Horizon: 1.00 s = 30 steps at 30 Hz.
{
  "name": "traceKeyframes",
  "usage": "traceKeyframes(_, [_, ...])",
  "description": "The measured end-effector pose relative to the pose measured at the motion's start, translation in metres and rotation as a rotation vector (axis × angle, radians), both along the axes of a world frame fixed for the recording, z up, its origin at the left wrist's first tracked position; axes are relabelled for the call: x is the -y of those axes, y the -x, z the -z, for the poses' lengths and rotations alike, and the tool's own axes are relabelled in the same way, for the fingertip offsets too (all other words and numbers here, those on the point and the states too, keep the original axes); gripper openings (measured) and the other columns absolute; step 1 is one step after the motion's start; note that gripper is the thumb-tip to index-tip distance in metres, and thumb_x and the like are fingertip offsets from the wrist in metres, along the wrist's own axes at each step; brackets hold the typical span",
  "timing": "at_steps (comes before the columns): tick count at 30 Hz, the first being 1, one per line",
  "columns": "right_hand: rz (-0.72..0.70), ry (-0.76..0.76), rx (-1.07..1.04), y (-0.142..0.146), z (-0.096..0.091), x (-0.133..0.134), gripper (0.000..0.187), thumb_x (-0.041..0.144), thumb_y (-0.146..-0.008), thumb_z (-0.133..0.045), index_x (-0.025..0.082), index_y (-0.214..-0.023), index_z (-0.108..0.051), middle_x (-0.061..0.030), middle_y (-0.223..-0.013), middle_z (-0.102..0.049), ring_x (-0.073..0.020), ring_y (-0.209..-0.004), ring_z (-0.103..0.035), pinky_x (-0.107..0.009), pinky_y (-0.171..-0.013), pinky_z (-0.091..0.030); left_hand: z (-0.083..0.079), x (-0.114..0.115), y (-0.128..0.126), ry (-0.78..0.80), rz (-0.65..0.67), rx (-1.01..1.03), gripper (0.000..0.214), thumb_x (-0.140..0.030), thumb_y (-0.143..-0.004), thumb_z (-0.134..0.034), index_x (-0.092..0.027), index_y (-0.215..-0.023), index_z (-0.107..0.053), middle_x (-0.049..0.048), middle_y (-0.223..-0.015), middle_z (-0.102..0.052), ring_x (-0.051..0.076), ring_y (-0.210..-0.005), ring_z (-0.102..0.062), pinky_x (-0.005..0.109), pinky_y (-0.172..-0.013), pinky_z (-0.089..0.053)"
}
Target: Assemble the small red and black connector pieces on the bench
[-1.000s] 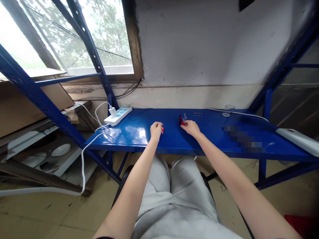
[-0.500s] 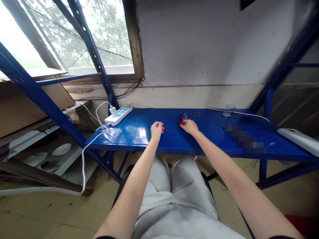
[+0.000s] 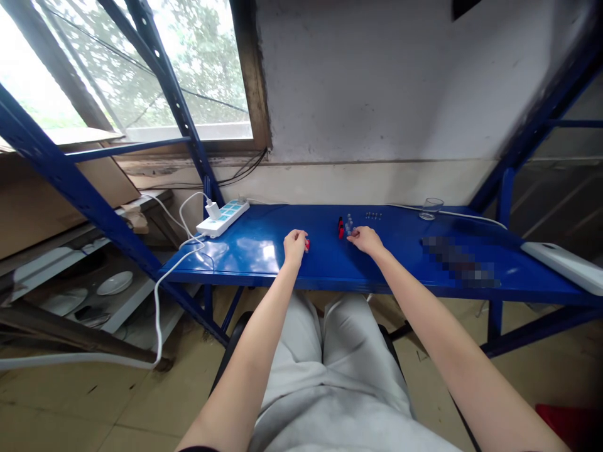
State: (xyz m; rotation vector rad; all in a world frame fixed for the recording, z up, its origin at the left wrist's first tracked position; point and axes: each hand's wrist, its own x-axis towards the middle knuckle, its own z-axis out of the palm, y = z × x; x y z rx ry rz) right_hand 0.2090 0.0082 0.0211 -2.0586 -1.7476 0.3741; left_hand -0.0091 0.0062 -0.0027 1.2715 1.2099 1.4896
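Observation:
My left hand (image 3: 294,245) rests on the blue metal table (image 3: 264,251), fingers curled around a small red object (image 3: 307,245) that peeks out at its right side. To the right, my right hand (image 3: 365,240) lies on the table with its fingers pinched together beside a cluster of small red, black and clear pieces (image 3: 343,226). Whether the fingers hold one of the pieces is too small to tell. Behind that cluster lies a row of tiny dark parts (image 3: 373,216).
A white power strip (image 3: 222,218) with a plugged-in charger and white cable sits at the table's back left. A clear glass (image 3: 431,208) stands at the back right, a white flat device (image 3: 563,266) at the far right. Blue rack posts frame both sides; plates (image 3: 113,284) lie on a low shelf left.
My right hand has shifted slightly right and away from the red and black pieces, which now stand uncovered. My left hand has stayed in place.

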Motion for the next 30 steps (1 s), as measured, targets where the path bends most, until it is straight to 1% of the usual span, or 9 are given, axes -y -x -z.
traceKeyframes(4, [0.031,-0.035,0.025,0.003,0.004,0.000,0.022,0.037,-0.078,-0.058,0.017,-0.081,-0.065,-0.0081,-0.083,-0.067,-0.0200,-0.076,-0.061,-0.025,-0.056,-0.039,0.001,-0.001,-0.001,0.004,0.001,0.010,0.014,-0.026,-0.075,-0.048,-0.015,-0.071,-0.056,-0.0038,-0.050,-0.049,0.005,-0.035,-0.043,0.017,-0.038,-0.031])
traceKeyframes(9, [0.071,-0.060,0.051,0.003,0.006,0.001,0.022,0.038,-0.077,-0.058,0.017,-0.079,-0.066,-0.0081,-0.080,-0.066,-0.0207,-0.076,-0.061,-0.025,-0.055,-0.039,-0.001,0.001,0.000,-0.006,-0.024,-0.003,0.014,-0.025,-0.075,-0.047,-0.016,-0.070,-0.056,-0.0033,-0.051,-0.050,0.006,-0.036,-0.044,0.018,-0.038,-0.031])
traceKeyframes(13, [0.077,-0.050,0.067,0.004,0.005,0.001,0.022,0.039,-0.076,-0.059,0.018,-0.080,-0.066,-0.0081,-0.081,-0.066,-0.0211,-0.077,-0.062,-0.025,-0.056,-0.040,0.000,0.000,0.001,-0.014,-0.053,-0.011,0.015,-0.024,-0.074,-0.047,-0.016,-0.069,-0.058,-0.0023,-0.052,-0.051,0.006,-0.039,-0.045,0.019,-0.040,-0.033])
traceKeyframes(16, [0.067,-0.030,0.089,0.003,0.004,0.001,0.024,0.040,-0.076,-0.058,0.018,-0.083,-0.066,-0.0088,-0.085,-0.066,-0.0223,-0.080,-0.062,-0.027,-0.057,-0.041,0.002,-0.002,0.001,-0.032,-0.069,0.000,0.014,-0.023,-0.073,-0.046,-0.016,-0.068,-0.058,-0.0020,-0.053,-0.051,0.007,-0.043,-0.047,0.019,-0.043,-0.036])
traceKeyframes(21, [0.056,0.005,0.119,-0.001,-0.001,0.008,0.034,0.042,-0.075,-0.058,0.017,-0.097,-0.064,-0.0114,-0.096,-0.066,-0.0247,-0.087,-0.061,-0.028,-0.060,-0.042,0.003,-0.004,0.002,-0.056,-0.100,0.043,0.013,-0.021,-0.071,-0.047,-0.017,-0.068,-0.058,-0.0012,-0.055,-0.052,0.008,-0.049,-0.050,0.019,-0.047,-0.038])
traceKeyframes(23, [0.068,-0.028,0.136,0.000,-0.005,0.017,0.034,0.042,-0.077,-0.056,0.017,-0.099,-0.064,-0.0112,-0.097,-0.066,-0.0251,-0.088,-0.061,-0.028,-0.061,-0.042,0.003,-0.005,0.002,-0.055,-0.118,0.070,0.010,-0.021,-0.071,-0.049,-0.017,-0.068,-0.057,-0.0010,-0.056,-0.052,0.008,-0.050,-0.050,0.018,-0.047,-0.038])
traceKeyframes(26, [0.061,-0.123,0.129,0.008,-0.010,0.031,0.029,0.040,-0.082,-0.049,0.018,-0.092,-0.065,-0.0094,-0.088,-0.068,-0.0233,-0.084,-0.062,-0.028,-0.061,-0.041,0.003,-0.006,0.003,-0.034,-0.145,0.121,0.008,-0.023,-0.070,-0.051,-0.017,-0.068,-0.055,-0.0010,-0.055,-0.052,0.008,-0.050,-0.049,0.018,-0.045,-0.036])
traceKeyframes(28, [0.011,-0.182,0.106,0.019,-0.012,0.039,0.027,0.038,-0.084,-0.045,0.020,-0.088,-0.066,-0.0074,-0.083,-0.068,-0.0211,-0.079,-0.062,-0.026,-0.060,-0.040,0.002,-0.007,0.003,-0.027,-0.154,0.153,0.008,-0.023,-0.070,-0.051,-0.016,-0.069,-0.055,-0.0010,-0.055,-0.052,0.008,-0.049,-0.048,0.018,-0.044,-0.034])
traceKeyframes(30, [-0.073,-0.229,0.085,0.034,-0.013,0.043,0.026,0.037,-0.085,-0.045,0.021,-0.087,-0.065,-0.0055,-0.084,-0.068,-0.0192,-0.078,-0.062,-0.025,-0.060,-0.039,0.002,-0.007,0.002,-0.030,-0.160,0.180,0.009,-0.023,-0.070,-0.050,-0.016,-0.070,-0.056,-0.0012,-0.054,-0.051,0.008,-0.049,-0.048,0.018,-0.044,-0.034])
